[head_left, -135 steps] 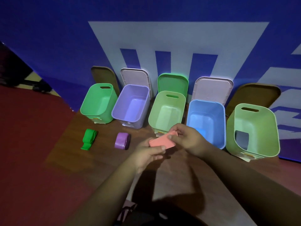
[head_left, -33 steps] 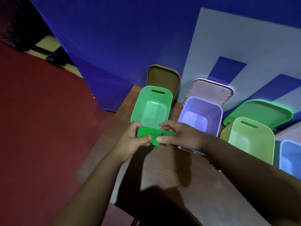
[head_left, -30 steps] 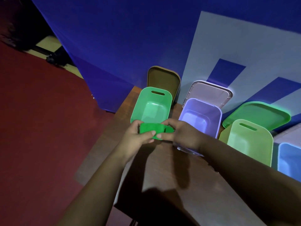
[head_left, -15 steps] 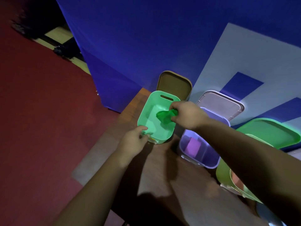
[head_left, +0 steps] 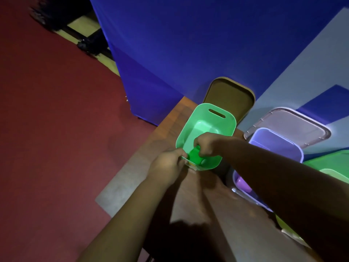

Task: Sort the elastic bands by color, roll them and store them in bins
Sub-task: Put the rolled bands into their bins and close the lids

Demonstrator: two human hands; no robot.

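Note:
The green bin (head_left: 222,118) stands at the table's far left corner, its open mouth tilted toward me. Inside it, near the front wall, sits the rolled green elastic band (head_left: 195,156). My right hand (head_left: 209,143) reaches into the bin with its fingers curled on top of the band. My left hand (head_left: 167,165) grips the bin's front rim. To the right stands the purple bin (head_left: 273,146), with a purple band (head_left: 242,184) showing at its bottom under my right forearm.
A brown lid (head_left: 229,95) leans against the blue wall behind the green bin, a pale lid (head_left: 290,125) behind the purple one. A green lid (head_left: 328,160) and a light green bin (head_left: 338,173) show at the right edge. The wooden table (head_left: 136,178) ends left over red floor.
My right hand has carried the green band from above the bin's mouth down to its front bottom. My left hand has closed on the front rim. The camera has leaned closer.

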